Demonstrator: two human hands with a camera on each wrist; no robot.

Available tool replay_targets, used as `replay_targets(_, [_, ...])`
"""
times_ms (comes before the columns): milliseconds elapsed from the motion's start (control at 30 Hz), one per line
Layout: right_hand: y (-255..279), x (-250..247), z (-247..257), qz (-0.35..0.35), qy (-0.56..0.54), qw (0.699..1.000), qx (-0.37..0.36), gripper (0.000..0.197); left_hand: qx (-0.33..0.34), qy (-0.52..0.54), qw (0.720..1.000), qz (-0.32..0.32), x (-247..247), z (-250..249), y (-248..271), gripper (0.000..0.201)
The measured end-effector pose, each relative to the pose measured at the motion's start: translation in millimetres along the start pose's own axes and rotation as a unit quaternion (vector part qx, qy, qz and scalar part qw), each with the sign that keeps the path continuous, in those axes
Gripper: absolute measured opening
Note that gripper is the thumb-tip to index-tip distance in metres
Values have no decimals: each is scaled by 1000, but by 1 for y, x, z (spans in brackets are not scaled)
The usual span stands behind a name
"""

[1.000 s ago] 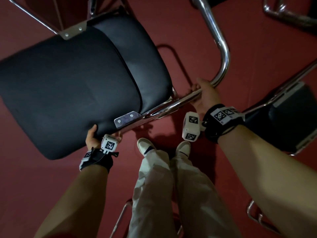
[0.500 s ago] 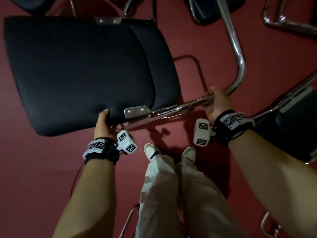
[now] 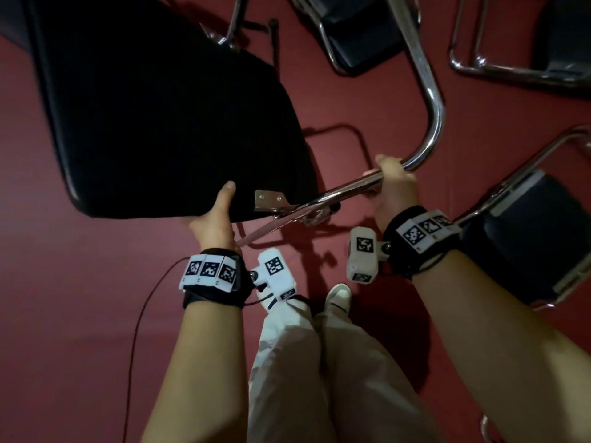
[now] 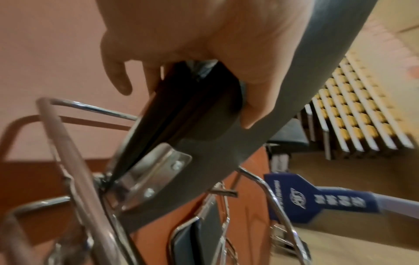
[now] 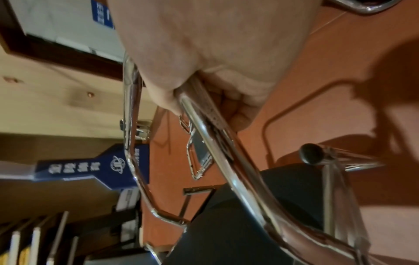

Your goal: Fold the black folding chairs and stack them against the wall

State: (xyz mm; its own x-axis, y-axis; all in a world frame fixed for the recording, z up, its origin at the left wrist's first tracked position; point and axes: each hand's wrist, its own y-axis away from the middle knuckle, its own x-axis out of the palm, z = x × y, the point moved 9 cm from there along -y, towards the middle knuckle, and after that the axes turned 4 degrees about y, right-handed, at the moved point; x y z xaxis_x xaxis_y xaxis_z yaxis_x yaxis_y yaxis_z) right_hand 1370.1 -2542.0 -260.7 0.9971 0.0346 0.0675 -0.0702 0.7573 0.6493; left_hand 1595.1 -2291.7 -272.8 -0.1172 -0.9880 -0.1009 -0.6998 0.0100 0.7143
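Note:
A black folding chair (image 3: 160, 116) with a chrome tube frame (image 3: 428, 100) is held up in front of me, its padded seat tilted toward the left. My left hand (image 3: 214, 215) grips the seat's near edge, thumb on top and fingers underneath; the left wrist view shows the hand (image 4: 204, 53) clamped on the black seat edge (image 4: 204, 111) above a metal bracket (image 4: 154, 170). My right hand (image 3: 393, 183) is wrapped round the chrome tube just below its bend, and its fingers (image 5: 226, 100) close on that tube (image 5: 226, 161).
Other black chairs stand on the red floor: one at the right (image 3: 524, 238), two at the top (image 3: 361, 36) (image 3: 556, 43). My legs and white shoes (image 3: 335, 295) are directly below the held chair. A blue sign (image 4: 317, 200) and a wooden wall lie ahead.
The chair has swung round: its seat has rotated and come closer to me, now darker and steeper. My left hand slid up along the seat edge; the right hand kept its grip on the tube.

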Motion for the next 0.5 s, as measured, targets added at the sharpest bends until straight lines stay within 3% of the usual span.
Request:
replay_targets(33, [0,-1,1,4,5,1000,0,20,14,-6,1000,6,6,-4,3,59])
replay_targets(133, [-1,-5,-2,30,0,1000,4,27,71,-30,997,14,16,-23,4,77])
replay_targets(267, [-2,-7,-8,72,-24,997,13,41,131,-49,990,11,26,-44,0,69])
replay_targets(500, [5,10,-13,170,-175,965,93,20,150,-20,988,42,39,-51,-2,72])
